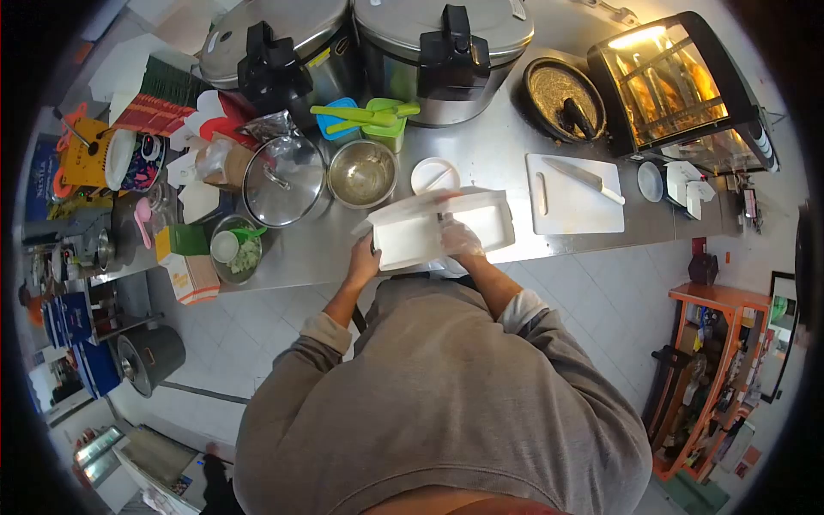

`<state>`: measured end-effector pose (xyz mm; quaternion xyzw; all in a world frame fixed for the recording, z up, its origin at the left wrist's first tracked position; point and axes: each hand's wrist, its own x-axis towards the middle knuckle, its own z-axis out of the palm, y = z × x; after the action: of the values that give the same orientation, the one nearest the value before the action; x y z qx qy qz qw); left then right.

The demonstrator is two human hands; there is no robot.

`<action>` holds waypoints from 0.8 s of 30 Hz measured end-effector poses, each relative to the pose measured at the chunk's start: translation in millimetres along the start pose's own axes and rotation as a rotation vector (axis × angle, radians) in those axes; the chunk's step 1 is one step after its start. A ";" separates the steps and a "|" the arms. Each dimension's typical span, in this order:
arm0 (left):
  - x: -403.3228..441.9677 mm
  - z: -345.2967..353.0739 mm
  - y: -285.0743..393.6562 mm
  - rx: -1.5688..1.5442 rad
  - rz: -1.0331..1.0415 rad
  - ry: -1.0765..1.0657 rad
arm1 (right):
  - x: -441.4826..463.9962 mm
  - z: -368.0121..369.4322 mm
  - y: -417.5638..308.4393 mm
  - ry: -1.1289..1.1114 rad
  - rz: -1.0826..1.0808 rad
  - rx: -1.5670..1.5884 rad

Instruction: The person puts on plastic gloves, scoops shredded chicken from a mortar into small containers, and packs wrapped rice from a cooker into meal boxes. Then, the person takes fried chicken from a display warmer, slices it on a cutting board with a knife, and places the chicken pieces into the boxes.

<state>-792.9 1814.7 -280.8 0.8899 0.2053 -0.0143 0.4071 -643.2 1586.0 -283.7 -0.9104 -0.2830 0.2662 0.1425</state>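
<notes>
A white paper takeaway box (406,246) is held unfolded at the front edge of the steel counter, its two halves side by side. My left hand (365,260) grips its left end, thumb along the rim. In what looks like a clear plastic glove, my right hand (462,240) is closed on the middle, where the halves meet. No food shows inside the box. Just behind it are a small white dish (435,175) with a utensil across it and a steel bowl (363,174) with residue inside.
Two large lidded cookers (446,64) stand at the back. Rightward are a white cutting board (562,210) with a knife (573,172), a dark round pan (558,94) and a lit display warmer (665,81). Leftward sit a glass lid (283,184), chopped greens in a bowl (245,257) and stacked cartons (159,103).
</notes>
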 end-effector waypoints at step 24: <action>133.4 -159.3 298.0 0.213 0.753 0.376 | -46.9 -164.1 22.7 -0.066 0.305 -0.108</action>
<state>-581.0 1804.1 14.1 0.9269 -0.0656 0.2763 0.2454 -573.2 1522.3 -139.9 -0.9399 -0.1601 0.2987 0.0419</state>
